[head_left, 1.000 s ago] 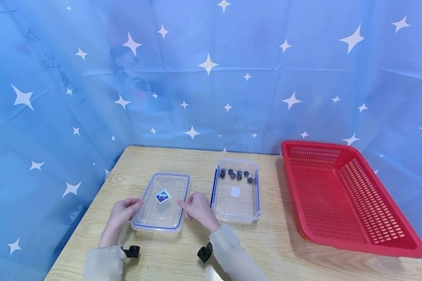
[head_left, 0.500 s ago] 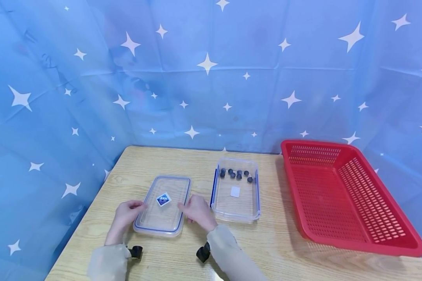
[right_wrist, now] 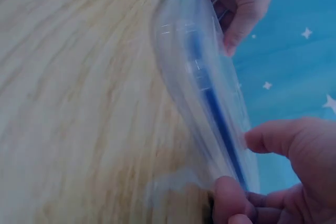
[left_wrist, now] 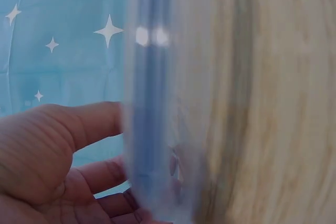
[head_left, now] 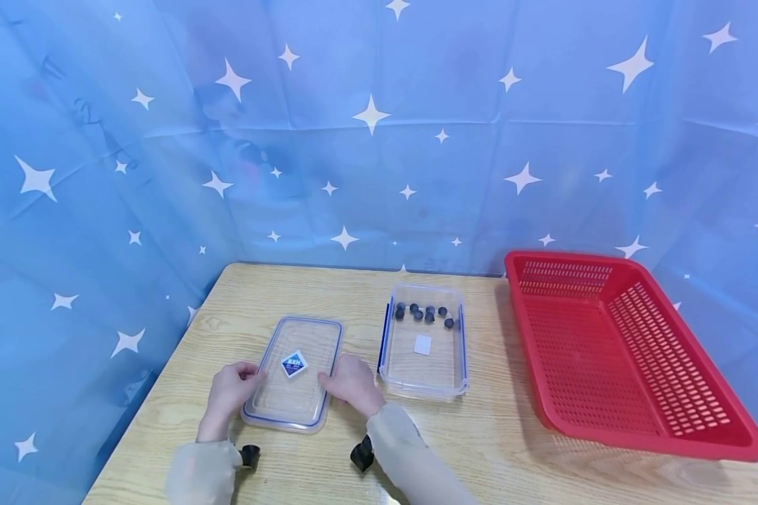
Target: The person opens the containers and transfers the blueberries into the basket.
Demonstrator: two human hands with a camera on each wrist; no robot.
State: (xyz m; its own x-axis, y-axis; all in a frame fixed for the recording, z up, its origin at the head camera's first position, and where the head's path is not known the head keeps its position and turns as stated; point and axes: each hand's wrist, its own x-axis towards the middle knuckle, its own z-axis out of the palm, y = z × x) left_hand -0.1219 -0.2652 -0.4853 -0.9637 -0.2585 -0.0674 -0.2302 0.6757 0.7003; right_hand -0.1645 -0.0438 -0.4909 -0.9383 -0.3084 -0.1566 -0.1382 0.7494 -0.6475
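Head view shows you holding the clear lid (head_left: 293, 374) by its two long edges, near the tabletop's (head_left: 480, 449) front-left corner. Your left hand (head_left: 227, 393) pinches one edge, your right hand (head_left: 350, 382) the other, thumbs above and fingers under. That two-sided grip likely keeps the thin, flexible lid level. Just right of it, toward the middle, the clear box (head_left: 424, 341) sits uncovered with small dark pieces (head_left: 426, 313) bunched at its far end. An empty red basket (head_left: 619, 351) fills the right edge.
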